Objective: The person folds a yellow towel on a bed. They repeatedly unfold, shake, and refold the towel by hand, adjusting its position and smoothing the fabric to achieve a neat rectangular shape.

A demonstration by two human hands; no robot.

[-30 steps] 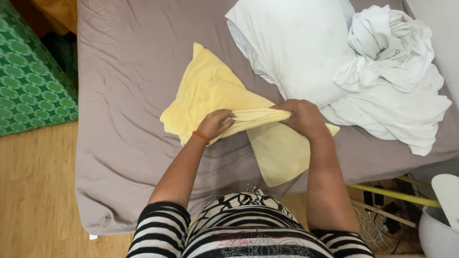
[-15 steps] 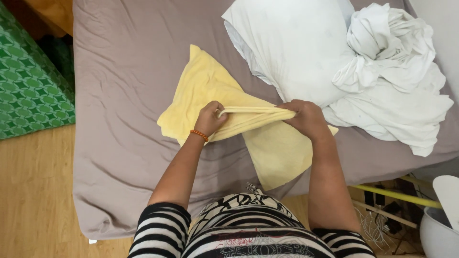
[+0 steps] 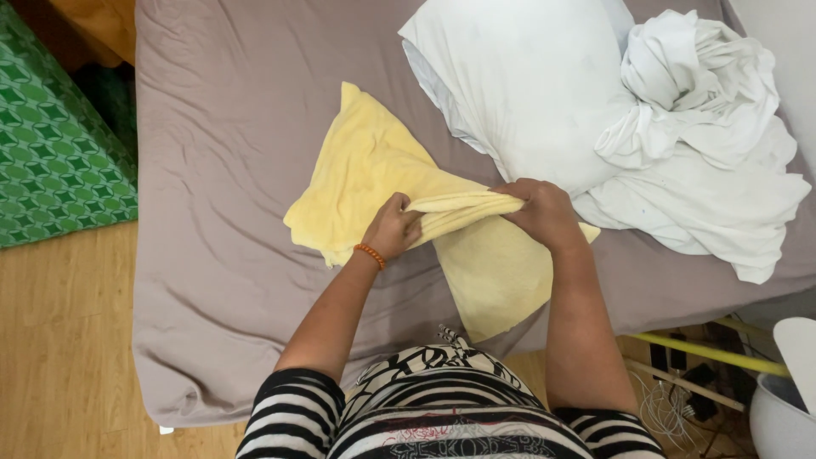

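head view shows both hands closer together than half a second ago, the gathered fold between them shorter and the left hand (image 3: pixel 393 228) shifted slightly right along it. the left hand is closed over the near-left end of the fold, fingers curled around the bunched cloth, an orange bead bracelet (image 3: pixel 370 255) at its wrist. the right hand (image 3: pixel 544 212) is pinched tight on the other end, knuckles up. the yellow towel (image 3: pixel 374 170) is soft, pale and slightly fuzzy, drawn into a thick ridge of pleats that runs straight from one fist to the other. from that ridge one flap spreads far and left to a pointed corner, and another hangs near, below the hands, toward the bed's near edge. it lies on a grey-brown bedsheet (image 3: pixel 221 170). just far and right of the right hand sits a white pillow (image 3: pixel 518 85), with crumpled white linen (image 3: pixel 705 144) further right. a green patterned box (image 3: pixel 51 161) stands on the wooden floor at left.
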